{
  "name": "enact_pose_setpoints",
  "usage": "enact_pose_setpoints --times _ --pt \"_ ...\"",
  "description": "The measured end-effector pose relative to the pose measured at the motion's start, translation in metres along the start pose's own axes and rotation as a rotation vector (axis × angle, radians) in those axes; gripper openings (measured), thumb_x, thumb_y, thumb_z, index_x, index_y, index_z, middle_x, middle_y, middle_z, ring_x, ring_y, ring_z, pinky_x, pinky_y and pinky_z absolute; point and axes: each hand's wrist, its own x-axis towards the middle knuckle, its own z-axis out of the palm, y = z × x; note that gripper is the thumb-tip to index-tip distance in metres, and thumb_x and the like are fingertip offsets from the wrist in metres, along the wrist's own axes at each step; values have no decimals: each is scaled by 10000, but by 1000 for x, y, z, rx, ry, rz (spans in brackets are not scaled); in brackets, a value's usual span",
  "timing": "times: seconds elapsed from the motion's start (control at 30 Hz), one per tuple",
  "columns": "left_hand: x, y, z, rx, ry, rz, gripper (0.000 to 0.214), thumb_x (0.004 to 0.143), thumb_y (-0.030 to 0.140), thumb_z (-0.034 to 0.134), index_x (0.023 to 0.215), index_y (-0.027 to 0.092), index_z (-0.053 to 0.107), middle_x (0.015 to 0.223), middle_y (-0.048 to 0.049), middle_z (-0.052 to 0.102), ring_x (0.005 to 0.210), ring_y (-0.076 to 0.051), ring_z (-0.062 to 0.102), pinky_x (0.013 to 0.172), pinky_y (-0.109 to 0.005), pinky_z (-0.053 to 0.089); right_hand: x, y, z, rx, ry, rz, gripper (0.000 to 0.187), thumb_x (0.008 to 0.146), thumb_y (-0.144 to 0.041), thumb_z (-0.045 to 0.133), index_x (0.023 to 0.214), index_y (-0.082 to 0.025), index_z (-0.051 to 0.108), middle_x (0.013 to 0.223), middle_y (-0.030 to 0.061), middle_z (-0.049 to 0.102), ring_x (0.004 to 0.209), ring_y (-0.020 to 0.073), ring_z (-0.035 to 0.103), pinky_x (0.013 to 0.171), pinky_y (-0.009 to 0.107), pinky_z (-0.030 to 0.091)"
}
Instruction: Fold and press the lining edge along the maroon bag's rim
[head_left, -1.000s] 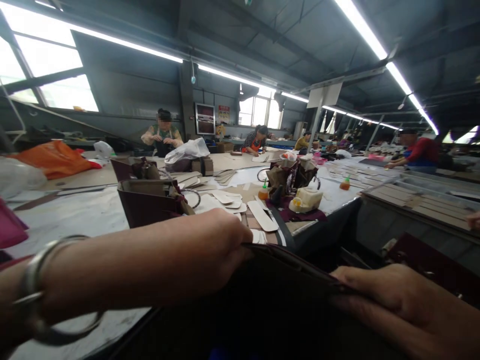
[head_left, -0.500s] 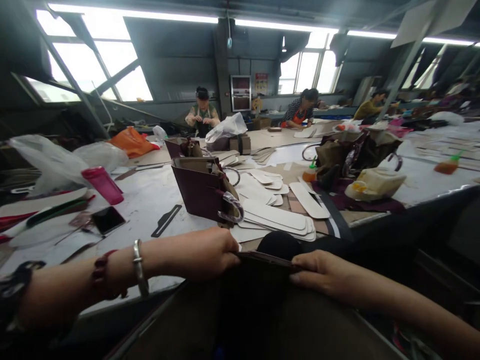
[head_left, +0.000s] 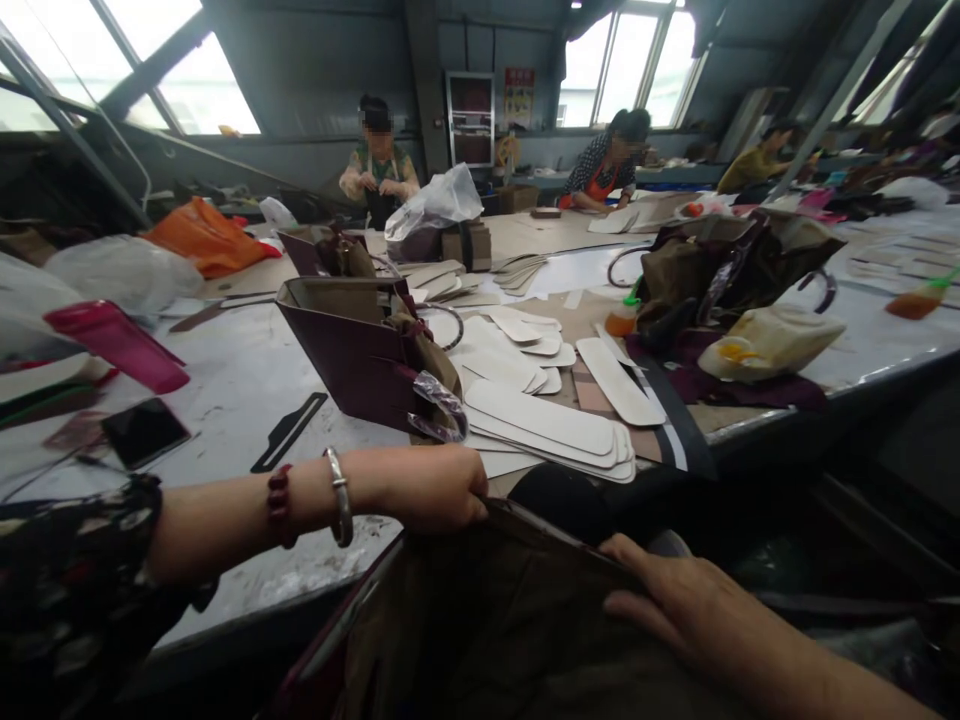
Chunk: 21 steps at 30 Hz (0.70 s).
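Note:
A dark handbag [head_left: 495,620] with brown lining lies open close to me at the bottom of the head view. My left hand [head_left: 442,487] is closed on its far upper edge, knuckles up, with a silver bangle and dark red beads on the wrist. On the same edge, farther right, is my right hand [head_left: 664,590], its thumb on the lining side and its fingers over the rim. Shadow hides the bag's bottom. Just beyond my left hand stands a maroon handbag [head_left: 341,350] with a wrapped curved handle [head_left: 442,405].
White oblong panels [head_left: 540,420] lie stacked on the worktable [head_left: 225,375]. At left are a phone [head_left: 146,432] and a pink bottle [head_left: 116,340]. More bags [head_left: 697,260] and a yellowish container [head_left: 772,342] stand at right. Co-workers [head_left: 379,165] sit across the table.
The handbag's edge has tilted, its right end now lower, and more lining shows. My right hand has moved down and right, its grip looser. The view has shifted downward.

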Motion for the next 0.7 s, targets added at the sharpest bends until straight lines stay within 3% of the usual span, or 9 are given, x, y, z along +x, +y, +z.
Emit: enact_pose_setpoints --times 0.07,0.17,0.27,0.4,0.5,0.7 --pt "4 2 -2 13 -5 -17 230 716 244 422 754 144 625 640 -36 596 546 -139 503 484 -209 350 -2 5 6 -38 76 -132 180 843 -246 479 1013 -188 481 739 3 656 615 145 634 531 217 471" --pt "5 4 -5 49 13 -58 221 714 249 432 735 146 626 622 -44 591 543 -148 505 491 -222 350 2 3 5 -203 321 -340 241 883 -267 390 1062 -136 483 780 54 657 662 174 625 577 279 489" --pt "4 1 -6 45 28 -92 213 712 252 431 710 151 618 593 -43 577 524 -150 499 484 -229 345 14 -5 -1 -242 418 -446 247 879 -213 385 1077 -122 502 816 61 650 763 180 602 677 304 491" --pt "0 -3 -4 -11 51 -106 208 716 260 425 691 160 606 581 -36 574 516 -151 505 472 -224 344 35 -23 -7 -196 494 -408 256 842 -128 436 1080 -121 529 905 85 606 865 184 555 761 311 477" --pt "-5 -3 -3 -23 78 -136 201 708 249 434 674 153 607 565 -33 562 521 -150 502 479 -222 343 51 -40 -11 -89 517 -390 209 821 -88 432 970 -124 574 873 90 577 827 174 539 727 293 482" --pt "-11 -10 2 -43 107 -80 198 704 249 425 649 160 593 526 -11 518 495 -138 478 479 -225 328 73 -64 -4 40 433 -202 126 813 -152 422 801 -155 548 769 74 523 748 200 500 647 346 473"
